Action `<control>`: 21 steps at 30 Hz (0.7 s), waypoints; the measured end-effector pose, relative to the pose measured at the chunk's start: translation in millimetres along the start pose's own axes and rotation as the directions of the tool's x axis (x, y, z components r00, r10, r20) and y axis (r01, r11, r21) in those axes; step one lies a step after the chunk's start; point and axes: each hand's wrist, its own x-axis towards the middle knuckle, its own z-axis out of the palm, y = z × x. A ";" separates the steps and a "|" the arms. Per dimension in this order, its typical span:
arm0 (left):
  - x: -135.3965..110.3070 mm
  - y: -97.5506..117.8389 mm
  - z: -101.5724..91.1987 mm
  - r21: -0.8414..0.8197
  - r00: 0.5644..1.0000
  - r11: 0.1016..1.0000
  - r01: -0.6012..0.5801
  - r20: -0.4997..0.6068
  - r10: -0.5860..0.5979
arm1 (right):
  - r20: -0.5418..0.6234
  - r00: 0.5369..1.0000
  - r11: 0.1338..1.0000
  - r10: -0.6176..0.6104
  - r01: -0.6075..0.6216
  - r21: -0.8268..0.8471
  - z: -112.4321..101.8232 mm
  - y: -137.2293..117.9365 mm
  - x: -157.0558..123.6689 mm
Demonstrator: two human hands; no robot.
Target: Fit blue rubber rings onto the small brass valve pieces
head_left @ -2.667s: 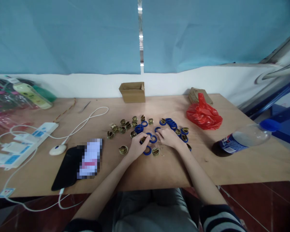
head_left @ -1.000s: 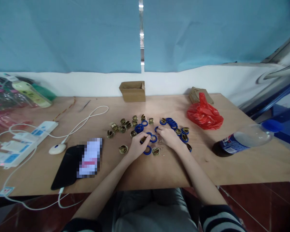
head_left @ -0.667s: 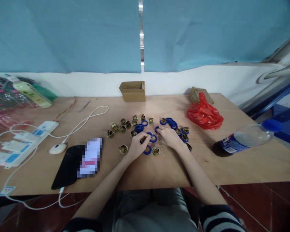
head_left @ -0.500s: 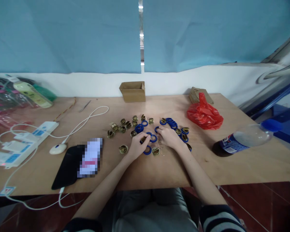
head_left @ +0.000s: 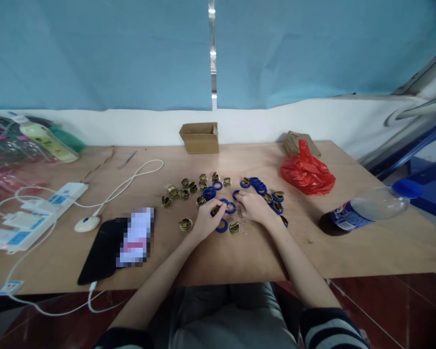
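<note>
Both my hands rest on the wooden table amid several blue rings and several small brass caps. My left hand has its fingers pinched together over a small brass part beside a blue ring. Close to it on the right, my right hand is curled, fingertips down at the same spot; what they grip is too small to make out. A blue ring and a brass cap lie just in front of my hands.
A small cardboard box stands at the back. A red plastic bag lies at right, and a plastic bottle on its side. At left are a phone on a black case, a white power strip and cables.
Hardly anything has moved. My fingertips have shifted slightly over the same blue ring and brass part.
</note>
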 end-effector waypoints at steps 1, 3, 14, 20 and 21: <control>-0.1 0.2 -0.1 0.000 1.000 1.000 -0.001 0.001 0.001 | 0.003 1.000 1.000 0.000 0.000 0.001 -0.4 -0.3 0.0; -0.2 0.8 -0.3 -0.001 1.000 1.000 -0.002 0.000 0.002 | 0.001 1.000 1.000 -0.006 0.006 0.004 -0.7 -0.7 -0.1; 0.4 2.1 -0.1 0.014 1.000 1.000 -0.002 0.000 0.002 | -0.005 1.000 1.000 -0.027 0.027 0.013 -1.5 -1.7 0.1; 0.3 1.6 -0.1 0.011 1.000 1.000 0.004 0.000 -0.004 | -0.034 0.999 0.999 -0.038 0.039 0.012 -0.3 -0.2 -0.1; 0.4 1.6 -0.1 0.010 1.000 1.000 0.003 0.001 -0.003 | -0.038 0.999 0.999 -0.038 0.038 0.011 -0.2 -0.1 -0.1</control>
